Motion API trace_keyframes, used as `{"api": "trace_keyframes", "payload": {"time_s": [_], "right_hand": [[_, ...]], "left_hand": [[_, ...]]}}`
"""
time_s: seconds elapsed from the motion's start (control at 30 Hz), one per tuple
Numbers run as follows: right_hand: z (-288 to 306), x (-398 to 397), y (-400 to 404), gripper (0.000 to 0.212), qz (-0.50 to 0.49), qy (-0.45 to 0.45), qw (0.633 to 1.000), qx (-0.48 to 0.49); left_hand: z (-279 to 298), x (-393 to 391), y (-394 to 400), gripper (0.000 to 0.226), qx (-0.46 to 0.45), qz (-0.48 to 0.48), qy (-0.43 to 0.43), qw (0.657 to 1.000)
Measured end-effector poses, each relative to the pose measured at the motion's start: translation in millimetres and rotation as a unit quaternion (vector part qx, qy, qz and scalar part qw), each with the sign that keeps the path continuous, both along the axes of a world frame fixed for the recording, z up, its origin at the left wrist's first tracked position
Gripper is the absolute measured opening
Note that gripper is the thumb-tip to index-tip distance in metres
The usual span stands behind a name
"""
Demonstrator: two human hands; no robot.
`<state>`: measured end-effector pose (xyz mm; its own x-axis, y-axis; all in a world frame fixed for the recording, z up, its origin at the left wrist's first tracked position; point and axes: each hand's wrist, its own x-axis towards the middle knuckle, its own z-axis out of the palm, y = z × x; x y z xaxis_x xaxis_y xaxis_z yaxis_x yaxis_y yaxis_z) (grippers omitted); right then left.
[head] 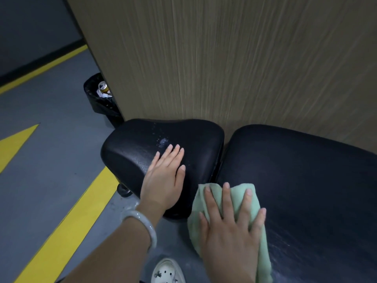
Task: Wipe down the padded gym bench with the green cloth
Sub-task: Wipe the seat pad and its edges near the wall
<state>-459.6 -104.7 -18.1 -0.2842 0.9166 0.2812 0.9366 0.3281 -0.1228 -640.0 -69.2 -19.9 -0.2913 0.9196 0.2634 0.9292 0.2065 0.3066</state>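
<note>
The black padded gym bench has two pads: a small seat pad (132, 148) on the left and a long back pad (306, 180) on the right. A wet patch of droplets (162, 141) sits on the seat pad. My left hand (163, 180) lies flat on the seat pad, fingers straight, just below the wet patch. The green cloth (238, 193) is spread on the near left corner of the long pad, hanging over its edge. My right hand (230, 223) presses flat on the cloth with fingers spread.
A wood-grain wall panel (224, 58) stands right behind the bench. A black-lined waste bin (100, 99) with rubbish sits at the panel's left corner. The grey floor (51, 150) has yellow stripes. My white shoe (167, 270) is below the hands.
</note>
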Motion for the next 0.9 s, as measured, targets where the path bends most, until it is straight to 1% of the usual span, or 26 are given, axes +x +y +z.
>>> {"api": "trace_keyframes", "payload": {"time_s": [0.07, 0.13, 0.2, 0.27, 0.33, 0.4, 0.5, 0.6, 0.73, 0.8, 0.9], "right_hand": [[-3, 20, -6, 0.054, -0.025, 0.015, 0.999, 0.027], [-5, 37, -11, 0.050, -0.054, 0.006, 0.997, 0.054], [-5, 41, -14, 0.050, -0.080, -0.001, 0.995, 0.058], [-3, 31, -14, 0.050, -0.104, 0.003, 0.994, 0.036], [2, 12, -10, 0.049, -0.117, 0.011, 0.993, -0.011], [5, -7, -2, 0.050, -0.104, 0.013, 0.993, -0.055], [8, -24, 11, 0.055, -0.079, 0.013, 0.993, -0.091], [10, -21, 10, 0.055, -0.056, -0.003, 0.995, -0.082], [1, 2, -6, 0.053, 0.000, -0.026, 0.998, -0.058], [3, 10, -5, 0.049, 0.014, -0.020, 0.997, -0.067], [7, 21, 18, 0.049, 0.033, -0.006, 0.997, -0.066]], "left_hand": [[1, 0, -1, 0.064, -0.005, 0.001, -0.001, 1.000], [1, 0, -1, 0.065, -0.009, -0.002, 0.000, 1.000], [2, 1, -1, 0.065, -0.011, 0.001, 0.004, 1.000], [3, 2, 0, 0.064, -0.011, 0.006, 0.009, 1.000], [3, 3, 0, 0.064, -0.012, 0.006, 0.012, 1.000], [3, 2, 0, 0.064, -0.015, 0.003, 0.012, 1.000], [1, 1, 0, 0.063, -0.015, -0.001, 0.015, 1.000], [1, 1, 0, 0.062, -0.010, -0.002, 0.015, 1.000], [0, 2, 0, 0.060, -0.011, -0.001, 0.030, 0.999], [2, 10, -2, 0.057, -0.017, 0.009, 0.040, 0.999], [2, 30, -6, 0.054, -0.022, 0.024, 0.042, 0.999]]}}
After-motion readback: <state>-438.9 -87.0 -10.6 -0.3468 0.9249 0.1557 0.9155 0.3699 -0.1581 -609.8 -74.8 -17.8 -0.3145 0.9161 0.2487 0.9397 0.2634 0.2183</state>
